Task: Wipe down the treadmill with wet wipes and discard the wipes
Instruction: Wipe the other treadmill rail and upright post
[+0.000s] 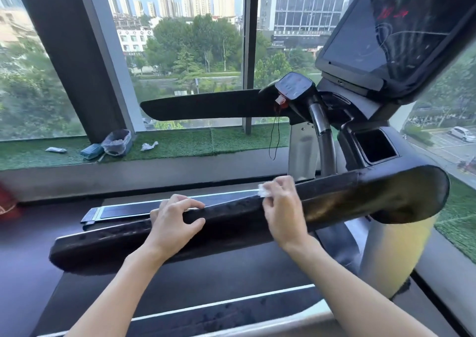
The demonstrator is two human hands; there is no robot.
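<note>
A long black treadmill handrail (pixel 347 200) runs across the middle of the head view, its surface streaked wet. My left hand (pixel 175 215) grips the rail from above, fingers curled over its far edge and thumb on the near side. Just to the right, my right hand (pixel 283 207) holds a small white wet wipe (pixel 264 191) against the top of the rail; only a corner of the wipe shows beyond the fingers. The far handrail (pixel 206 107) and the console screen (pixel 394 35) sit behind and to the right.
On the green turf ledge (pixel 193 143) by the window lie a wipe packet (pixel 91 151), a small lined bin (pixel 117 142), a crumpled used wipe (pixel 149 146) and a white tube (pixel 55 150). The treadmill belt (pixel 231 280) lies below the rail. A red safety clip (pixel 281 101) hangs on its cord.
</note>
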